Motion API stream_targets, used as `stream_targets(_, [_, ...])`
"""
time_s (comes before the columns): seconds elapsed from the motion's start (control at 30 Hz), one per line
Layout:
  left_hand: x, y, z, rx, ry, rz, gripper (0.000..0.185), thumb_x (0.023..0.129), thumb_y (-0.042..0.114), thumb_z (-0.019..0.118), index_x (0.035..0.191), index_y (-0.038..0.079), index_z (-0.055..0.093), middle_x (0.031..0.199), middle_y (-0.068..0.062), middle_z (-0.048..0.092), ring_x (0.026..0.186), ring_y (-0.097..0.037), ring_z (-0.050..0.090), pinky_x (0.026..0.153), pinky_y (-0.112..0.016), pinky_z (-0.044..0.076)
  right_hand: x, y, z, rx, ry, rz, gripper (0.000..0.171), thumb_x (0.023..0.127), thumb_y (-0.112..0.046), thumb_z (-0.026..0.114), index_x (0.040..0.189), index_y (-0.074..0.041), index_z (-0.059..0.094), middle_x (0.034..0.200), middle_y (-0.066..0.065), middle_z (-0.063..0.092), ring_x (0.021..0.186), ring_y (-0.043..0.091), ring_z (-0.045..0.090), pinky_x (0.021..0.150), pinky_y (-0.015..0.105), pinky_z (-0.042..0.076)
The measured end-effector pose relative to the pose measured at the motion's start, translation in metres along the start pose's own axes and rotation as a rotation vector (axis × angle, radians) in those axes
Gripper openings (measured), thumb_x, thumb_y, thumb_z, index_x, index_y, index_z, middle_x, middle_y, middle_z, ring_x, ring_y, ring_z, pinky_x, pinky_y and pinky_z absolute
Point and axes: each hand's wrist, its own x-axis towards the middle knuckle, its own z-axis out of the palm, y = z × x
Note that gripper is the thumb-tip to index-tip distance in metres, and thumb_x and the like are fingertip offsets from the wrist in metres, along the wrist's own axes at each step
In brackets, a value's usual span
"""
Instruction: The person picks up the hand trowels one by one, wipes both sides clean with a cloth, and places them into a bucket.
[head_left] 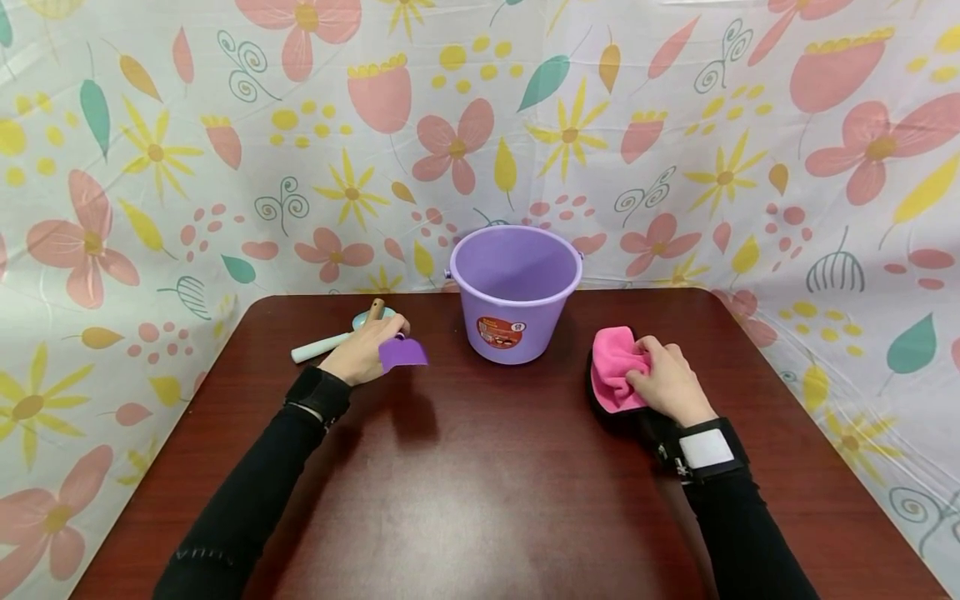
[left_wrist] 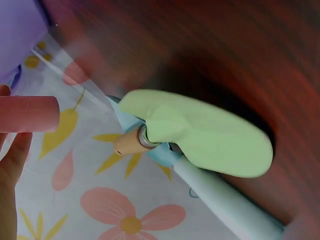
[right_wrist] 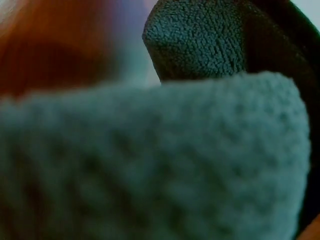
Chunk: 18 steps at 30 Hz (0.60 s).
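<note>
My left hand [head_left: 363, 350] is over the table's far left, with a flat purple blade [head_left: 402, 352] jutting out beside its fingers. In the left wrist view, the thumb and a finger pinch a pink cylinder [left_wrist: 35, 114]. Near that hand lie a tool with a wooden handle [left_wrist: 132, 141] and rounded pale-green head [left_wrist: 215, 140], and a light-blue one with a whitish handle [left_wrist: 220, 200]. My right hand [head_left: 671, 379] pinches pink cloth [head_left: 615, 367] lying in a black-edged piece [head_left: 600, 408]. In the right wrist view, thick textured fabric [right_wrist: 165, 160] fills the foreground.
A purple bucket [head_left: 516, 296] with a red label stands at the back middle of the brown table [head_left: 450, 508], between both hands. A flower-printed sheet [head_left: 525, 100] hangs behind the table.
</note>
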Motion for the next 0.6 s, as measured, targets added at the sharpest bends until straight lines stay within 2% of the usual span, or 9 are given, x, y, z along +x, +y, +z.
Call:
stream_targets(0.1, [-0.001, 0.001, 0.002, 0.000, 0.055, 0.049, 0.010, 0.094, 0.008, 0.056, 0.102, 0.008, 0.049, 0.092, -0.004, 0.058, 0.085, -0.019, 0.056, 0.101, -0.043, 0.034, -0.003, -0.006, -0.005, 0.011, 0.020, -0.012, 0.039, 0.085, -0.012, 0.062, 0.119, 0.000, 0.050, 0.108, 0.030, 0.047, 0.096, 0.043, 0.046, 0.073, 0.055, 0.041])
stream_targets(0.2, [-0.003, 0.003, 0.003, -0.012, 0.094, 0.055, 0.016, 0.089, 0.000, 0.055, 0.102, 0.007, 0.049, 0.091, -0.004, 0.058, 0.081, -0.018, 0.053, 0.082, -0.036, 0.041, -0.007, -0.012, -0.010, 0.018, 0.046, -0.032, 0.038, 0.085, -0.012, 0.062, 0.119, 0.000, 0.050, 0.109, 0.029, 0.047, 0.096, 0.043, 0.046, 0.072, 0.054, 0.041])
stream_targets(0.23, [-0.004, 0.004, 0.004, -0.018, 0.102, 0.048, 0.016, 0.089, 0.000, 0.055, 0.102, 0.007, 0.049, 0.091, -0.004, 0.058, 0.079, -0.017, 0.052, 0.076, -0.034, 0.041, -0.008, -0.014, -0.011, 0.020, 0.057, -0.039, 0.037, 0.084, -0.011, 0.062, 0.119, 0.000, 0.051, 0.109, 0.029, 0.047, 0.096, 0.043, 0.047, 0.072, 0.054, 0.041])
stream_targets(0.33, [-0.005, 0.007, 0.004, -0.028, 0.113, 0.015, 0.012, 0.092, 0.005, 0.055, 0.103, 0.008, 0.049, 0.086, -0.001, 0.056, 0.074, -0.016, 0.050, 0.069, -0.033, 0.042, -0.011, -0.020, -0.016, 0.036, 0.085, -0.061, 0.035, 0.084, -0.010, 0.061, 0.117, -0.001, 0.051, 0.107, 0.028, 0.048, 0.097, 0.042, 0.047, 0.072, 0.055, 0.040])
stream_targets(0.6, [-0.013, 0.014, 0.008, -0.041, 0.132, -0.029, 0.018, 0.086, 0.005, 0.052, 0.102, 0.010, 0.046, 0.076, 0.002, 0.044, 0.063, -0.012, 0.045, 0.056, -0.029, 0.037, -0.017, -0.034, -0.026, 0.063, 0.142, -0.098, 0.034, 0.082, -0.008, 0.061, 0.115, -0.003, 0.054, 0.105, 0.024, 0.050, 0.101, 0.039, 0.046, 0.073, 0.053, 0.039])
